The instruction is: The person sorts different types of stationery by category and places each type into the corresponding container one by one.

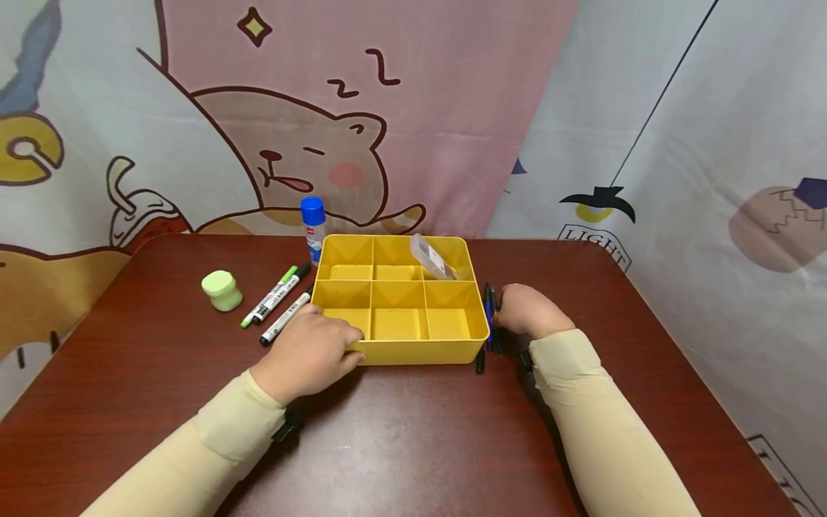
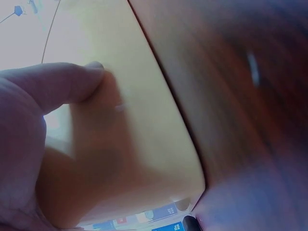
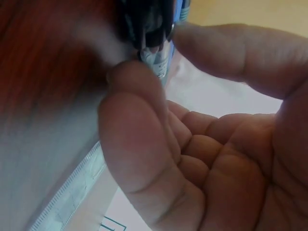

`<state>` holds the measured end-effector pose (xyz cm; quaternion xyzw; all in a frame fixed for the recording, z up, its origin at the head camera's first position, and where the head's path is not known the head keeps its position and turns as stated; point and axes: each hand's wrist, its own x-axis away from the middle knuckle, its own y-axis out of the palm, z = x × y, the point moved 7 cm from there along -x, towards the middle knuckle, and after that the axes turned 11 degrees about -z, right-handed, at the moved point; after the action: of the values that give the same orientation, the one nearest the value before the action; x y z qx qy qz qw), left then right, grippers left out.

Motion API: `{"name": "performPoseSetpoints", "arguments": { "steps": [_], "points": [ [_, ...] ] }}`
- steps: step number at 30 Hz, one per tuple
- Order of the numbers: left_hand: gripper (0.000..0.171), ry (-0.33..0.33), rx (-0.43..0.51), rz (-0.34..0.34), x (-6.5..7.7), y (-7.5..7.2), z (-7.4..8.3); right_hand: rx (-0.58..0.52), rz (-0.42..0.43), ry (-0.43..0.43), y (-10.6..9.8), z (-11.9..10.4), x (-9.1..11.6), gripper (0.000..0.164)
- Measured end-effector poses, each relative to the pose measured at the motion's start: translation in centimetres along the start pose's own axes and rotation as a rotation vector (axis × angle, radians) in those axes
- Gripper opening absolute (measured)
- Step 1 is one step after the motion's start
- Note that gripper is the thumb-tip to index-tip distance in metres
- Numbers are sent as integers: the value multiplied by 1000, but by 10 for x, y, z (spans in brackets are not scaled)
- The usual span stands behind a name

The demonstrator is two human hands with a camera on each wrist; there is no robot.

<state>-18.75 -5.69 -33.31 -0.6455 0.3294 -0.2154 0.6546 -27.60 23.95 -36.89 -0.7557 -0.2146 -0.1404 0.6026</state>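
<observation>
A printed fabric backdrop (image 1: 465,108) with a sleeping cartoon bear stands behind a dark reddish-brown wooden table (image 1: 413,445). Mid-table sits a yellow plastic tray (image 1: 420,352) with six compartments. The left hand (image 1: 313,352) grips its near wall by the left corner, thumb against the outer face. The right hand (image 1: 533,312), thumb and fingers bent, pinches among the slim black pens (image 1: 498,345) lying just beside the tray's right wall, with a blue pen (image 1: 488,323) among them.

A blue-capped glue stick (image 1: 314,230) stands upright by the tray's far left corner. A tilted clear plastic case (image 1: 431,256) leans in the far right compartment. Left of the tray lie two white-barrelled markers with black ends (image 1: 286,317) and a thin light-green marker (image 1: 265,301); beyond them is a small pale-green waisted block (image 1: 222,291).
</observation>
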Motion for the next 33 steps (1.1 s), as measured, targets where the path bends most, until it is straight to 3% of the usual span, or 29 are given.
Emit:
{"name": "performPoseSetpoints", "arguments": {
  "steps": [10, 33],
  "points": [
    [30, 0, -1, 0, -1, 0, 1, 12, 10, -19, 2, 1, -2, 12],
    [32, -1, 4, 2, 0, 1, -1, 48, 12, -28, 5, -3, -4, 16]
  ]
}}
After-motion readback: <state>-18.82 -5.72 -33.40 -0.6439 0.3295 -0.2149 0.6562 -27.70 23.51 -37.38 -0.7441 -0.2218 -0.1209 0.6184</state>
